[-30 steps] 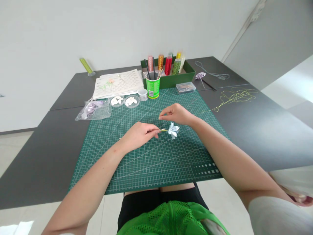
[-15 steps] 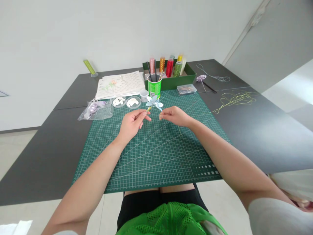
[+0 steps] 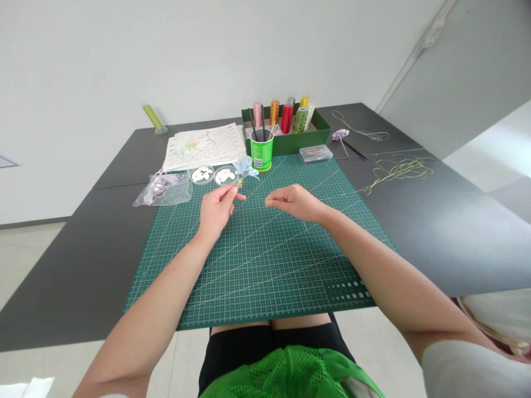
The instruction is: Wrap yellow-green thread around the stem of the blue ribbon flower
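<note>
My left hand pinches the yellow-green stem of a pale blue artificial flower between thumb and fingertips. The petals point up and away, above the green cutting mat. To its right, apart from it, my right hand is closed in a pinch, palm down. A fine yellow-green thread lies loosely bundled on the table at the right, and its strand runs across the mat to this hand. A short thread end shows below the wrist. Between the hands the strand is too thin to make out.
Behind the flower stand a green cup with sticks and a green box of thread spools. Two dishes of white petals, a plastic bag and paper sheets lie left. A clear case and purple flower lie right.
My left hand has moved left with the blue flower, which has tilted and now overlaps the petal dish. My right hand has shifted slightly left and down, still pinched. The gap between them has widened.
</note>
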Action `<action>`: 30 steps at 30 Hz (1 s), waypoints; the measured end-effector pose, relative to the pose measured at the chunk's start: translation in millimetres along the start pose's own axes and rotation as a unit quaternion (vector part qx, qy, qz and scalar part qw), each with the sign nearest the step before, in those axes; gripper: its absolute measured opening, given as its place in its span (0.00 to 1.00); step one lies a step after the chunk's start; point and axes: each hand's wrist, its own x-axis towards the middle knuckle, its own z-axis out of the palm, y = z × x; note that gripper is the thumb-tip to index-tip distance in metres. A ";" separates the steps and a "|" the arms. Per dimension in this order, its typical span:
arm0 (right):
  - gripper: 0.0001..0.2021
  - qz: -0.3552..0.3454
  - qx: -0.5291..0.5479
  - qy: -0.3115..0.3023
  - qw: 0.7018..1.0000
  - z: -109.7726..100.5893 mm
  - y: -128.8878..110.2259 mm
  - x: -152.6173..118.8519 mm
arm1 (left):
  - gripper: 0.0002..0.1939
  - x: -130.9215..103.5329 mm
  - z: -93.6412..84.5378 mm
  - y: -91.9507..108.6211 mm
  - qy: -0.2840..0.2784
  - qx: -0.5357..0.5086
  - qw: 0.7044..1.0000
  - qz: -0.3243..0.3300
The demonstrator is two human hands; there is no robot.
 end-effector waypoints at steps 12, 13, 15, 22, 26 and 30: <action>0.14 -0.064 -0.037 0.010 0.997 -1.4 -21.1 -7.5 | 0.10 5.3 0.3 1.5 -0.074 -0.193 0.942 -0.265; 0.14 -0.066 -0.038 0.011 0.997 -1.7 -22.0 -8.0 | 0.09 5.2 0.6 1.8 -0.078 -0.199 0.938 -0.274; 0.13 -0.069 -0.036 0.015 0.997 -2.2 -23.8 -8.8 | 0.09 4.1 1.2 2.3 -0.085 -0.208 0.934 -0.277; 0.15 -0.066 -0.007 0.039 0.997 -1.8 -34.5 -12.1 | 0.13 -0.5 3.7 -3.2 -0.127 -0.119 0.960 -0.219; 0.19 -0.049 0.065 0.037 0.996 -3.0 -40.9 -14.6 | 0.13 -1.0 3.6 -4.4 -0.158 -0.042 0.972 -0.171; 0.20 -0.051 0.115 0.051 0.991 -6.5 -41.1 -15.4 | 0.11 -4.9 4.4 2.2 -0.234 0.018 0.956 -0.175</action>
